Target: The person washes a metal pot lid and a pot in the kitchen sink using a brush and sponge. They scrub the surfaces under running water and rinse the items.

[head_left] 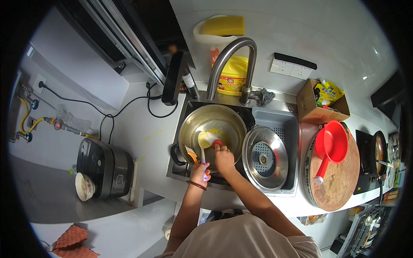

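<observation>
A large stainless-steel pot (pixel 232 117) with black handles stands in the left part of the sink, with yellow residue on its inner wall and bottom. Over its near rim, my left hand (pixel 200 174) grips the purple handle of a pale ladle (pixel 204 138). An orange-handled tool with a pale end (pixel 191 153) is by the same hand; whether it is held too is hard to tell. My right hand (pixel 225 158) is closed on the red-ended handle of a whitish utensil (pixel 211 138), whose far end meets the ladle's bowl above the pot. Its exact kind is unclear.
A curved metal faucet (pixel 222 58) arches behind the pot. Right of it, a steel lid (pixel 251 138) lies in a grey basin tray (pixel 292 125). A red plastic dipper (pixel 332 142) rests on a round wooden chopping board (pixel 342 180). Farther off are a cardboard box (pixel 311 111) and a rice cooker (pixel 103 167).
</observation>
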Demonstrator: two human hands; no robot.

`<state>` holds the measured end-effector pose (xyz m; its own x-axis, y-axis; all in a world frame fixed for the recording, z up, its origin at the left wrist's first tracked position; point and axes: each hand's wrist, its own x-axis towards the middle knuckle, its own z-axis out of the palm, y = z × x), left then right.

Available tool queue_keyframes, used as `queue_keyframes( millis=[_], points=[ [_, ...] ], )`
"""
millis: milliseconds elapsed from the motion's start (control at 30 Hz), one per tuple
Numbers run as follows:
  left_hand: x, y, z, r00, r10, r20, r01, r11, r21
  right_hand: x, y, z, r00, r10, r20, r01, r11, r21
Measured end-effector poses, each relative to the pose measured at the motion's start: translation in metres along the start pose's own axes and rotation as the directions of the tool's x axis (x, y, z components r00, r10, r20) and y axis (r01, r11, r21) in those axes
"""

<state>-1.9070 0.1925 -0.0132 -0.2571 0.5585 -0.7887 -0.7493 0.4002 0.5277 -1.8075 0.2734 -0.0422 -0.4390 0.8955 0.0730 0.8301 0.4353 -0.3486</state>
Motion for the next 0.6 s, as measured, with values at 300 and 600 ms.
queue_keyframes(
  millis=[300,600],
  points=[
    [0.002,-0.003,-0.004,0.999,-0.024,0.028,0.025,0.998,-0.059,0.004,-0.016,-0.047,0.997,0.02,-0.07,-0.011,0.991,0.133],
    [-0.001,-0.002,-0.001,1.0,-0.013,0.003,0.013,0.999,-0.04,0.011,0.001,0.005,1.0,-0.002,0.004,0.002,1.0,0.03]
  ],
)
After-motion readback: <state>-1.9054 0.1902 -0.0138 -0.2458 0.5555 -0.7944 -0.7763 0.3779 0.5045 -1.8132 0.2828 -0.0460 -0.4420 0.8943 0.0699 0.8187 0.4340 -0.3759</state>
